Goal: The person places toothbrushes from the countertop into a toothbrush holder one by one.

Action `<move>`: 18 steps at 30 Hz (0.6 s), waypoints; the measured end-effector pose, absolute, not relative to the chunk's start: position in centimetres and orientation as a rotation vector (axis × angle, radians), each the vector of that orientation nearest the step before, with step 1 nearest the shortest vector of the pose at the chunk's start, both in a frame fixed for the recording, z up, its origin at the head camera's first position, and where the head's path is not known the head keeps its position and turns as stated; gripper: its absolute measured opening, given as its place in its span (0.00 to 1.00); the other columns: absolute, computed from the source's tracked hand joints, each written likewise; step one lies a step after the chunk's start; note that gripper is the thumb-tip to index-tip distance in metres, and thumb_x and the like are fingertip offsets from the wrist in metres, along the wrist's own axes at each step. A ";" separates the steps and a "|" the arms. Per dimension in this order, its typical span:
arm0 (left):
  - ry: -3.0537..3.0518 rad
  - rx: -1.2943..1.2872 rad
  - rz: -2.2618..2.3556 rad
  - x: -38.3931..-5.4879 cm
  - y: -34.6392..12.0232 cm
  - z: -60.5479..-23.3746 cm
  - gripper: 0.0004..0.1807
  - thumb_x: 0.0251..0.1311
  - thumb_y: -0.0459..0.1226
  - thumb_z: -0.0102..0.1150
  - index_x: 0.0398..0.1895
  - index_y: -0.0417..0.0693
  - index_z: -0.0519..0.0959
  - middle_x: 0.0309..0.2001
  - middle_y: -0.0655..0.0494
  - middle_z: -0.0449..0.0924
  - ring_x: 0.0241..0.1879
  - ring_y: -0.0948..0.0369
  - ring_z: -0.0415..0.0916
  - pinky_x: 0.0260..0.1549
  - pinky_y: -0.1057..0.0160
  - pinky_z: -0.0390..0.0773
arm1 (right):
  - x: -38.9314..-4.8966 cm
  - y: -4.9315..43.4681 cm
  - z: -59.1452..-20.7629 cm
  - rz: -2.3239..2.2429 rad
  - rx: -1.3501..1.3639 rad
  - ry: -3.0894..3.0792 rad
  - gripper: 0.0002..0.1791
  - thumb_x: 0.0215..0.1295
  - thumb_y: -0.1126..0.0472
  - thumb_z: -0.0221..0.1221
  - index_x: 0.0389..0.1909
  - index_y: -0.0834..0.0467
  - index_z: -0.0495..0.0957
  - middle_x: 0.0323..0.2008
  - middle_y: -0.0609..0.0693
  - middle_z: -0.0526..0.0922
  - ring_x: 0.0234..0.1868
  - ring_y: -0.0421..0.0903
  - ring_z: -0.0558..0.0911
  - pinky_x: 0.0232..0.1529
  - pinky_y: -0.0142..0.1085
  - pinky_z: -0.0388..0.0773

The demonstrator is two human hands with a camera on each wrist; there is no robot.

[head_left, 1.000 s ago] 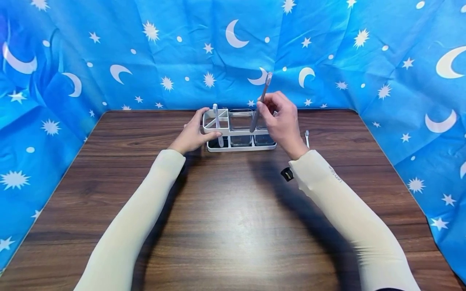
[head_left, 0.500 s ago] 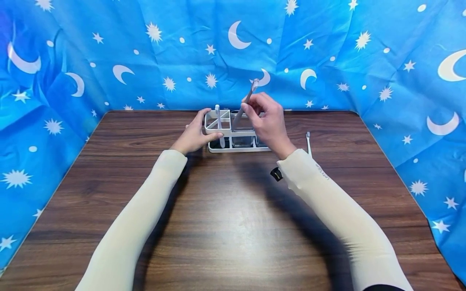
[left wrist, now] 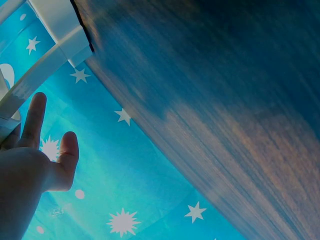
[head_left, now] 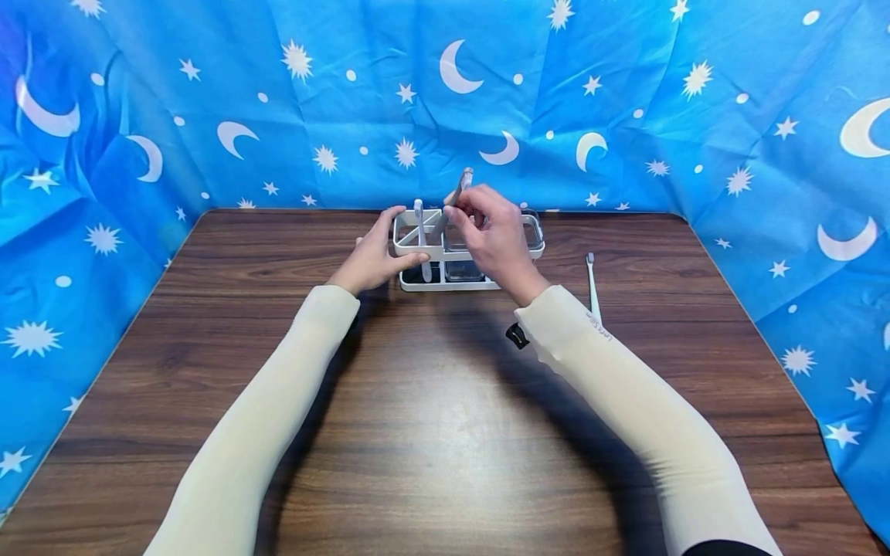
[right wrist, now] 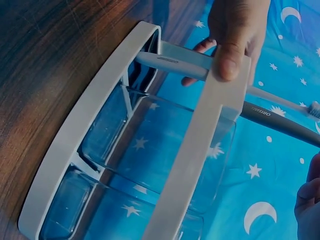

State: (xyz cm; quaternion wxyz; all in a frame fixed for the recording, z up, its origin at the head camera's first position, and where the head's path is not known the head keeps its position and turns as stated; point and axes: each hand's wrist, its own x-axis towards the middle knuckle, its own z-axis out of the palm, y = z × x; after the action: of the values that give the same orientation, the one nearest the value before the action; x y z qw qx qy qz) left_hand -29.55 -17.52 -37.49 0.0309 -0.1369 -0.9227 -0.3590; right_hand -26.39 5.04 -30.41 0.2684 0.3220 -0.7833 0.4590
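A white two-tier toothbrush holder [head_left: 452, 255] stands at the back of the table. My left hand [head_left: 371, 259] grips its left end, thumb on the front of the upper rim and fingers behind, as the right wrist view shows. A white toothbrush [head_left: 419, 224] stands in the divided left section, head up. My right hand [head_left: 497, 239] pinches a dark grey toothbrush [right wrist: 280, 122], tilted with its head up and right. Its lower end is at the upper frame, by the right edge of that divided section; whether it is inside, I cannot tell.
Clear cups [right wrist: 150, 145] sit in the holder's middle and right sections, partly behind my right hand. Another white toothbrush [head_left: 592, 286] lies on the wooden table [head_left: 445, 417], right of the holder. A blue curtain [head_left: 313, 100] hangs behind the table.
My right hand has moved left and slightly down with the dark grey toothbrush, from over the cups to the divided section. My left hand keeps its grip on the holder.
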 end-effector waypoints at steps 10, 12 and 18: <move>-2.830 -0.446 -1.135 -29.6 -17.7 -37.7 0.55 0.47 0.66 0.60 0.73 0.58 0.46 0.70 0.51 0.54 0.66 0.49 0.57 0.61 0.34 0.33 | -26.9 4.3 -31.6 1.181 0.879 -2.258 0.08 0.67 0.58 0.57 0.39 0.58 0.81 0.32 0.45 0.76 0.31 0.39 0.70 0.33 0.33 0.70; -2.828 -0.451 -1.136 -29.6 -17.7 -37.7 0.54 0.47 0.66 0.60 0.73 0.59 0.46 0.71 0.51 0.54 0.67 0.49 0.57 0.61 0.34 0.33 | -27.0 4.2 -31.8 1.171 0.887 -2.286 0.08 0.67 0.58 0.57 0.39 0.58 0.81 0.32 0.45 0.76 0.32 0.39 0.70 0.33 0.33 0.70; -2.835 -0.457 -1.139 -29.6 -17.8 -37.6 0.54 0.47 0.66 0.60 0.73 0.59 0.46 0.71 0.51 0.52 0.66 0.48 0.57 0.61 0.34 0.33 | -27.1 3.9 -32.3 1.159 0.861 -2.375 0.09 0.68 0.58 0.56 0.41 0.57 0.80 0.33 0.46 0.75 0.32 0.41 0.71 0.33 0.32 0.70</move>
State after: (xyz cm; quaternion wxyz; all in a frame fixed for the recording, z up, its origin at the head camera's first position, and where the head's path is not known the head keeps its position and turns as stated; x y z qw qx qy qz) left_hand -29.60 -17.79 -37.63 0.0263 -0.1480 -0.9173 -0.3687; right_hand -27.11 3.93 -32.33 0.1801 0.3047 -0.8405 0.4102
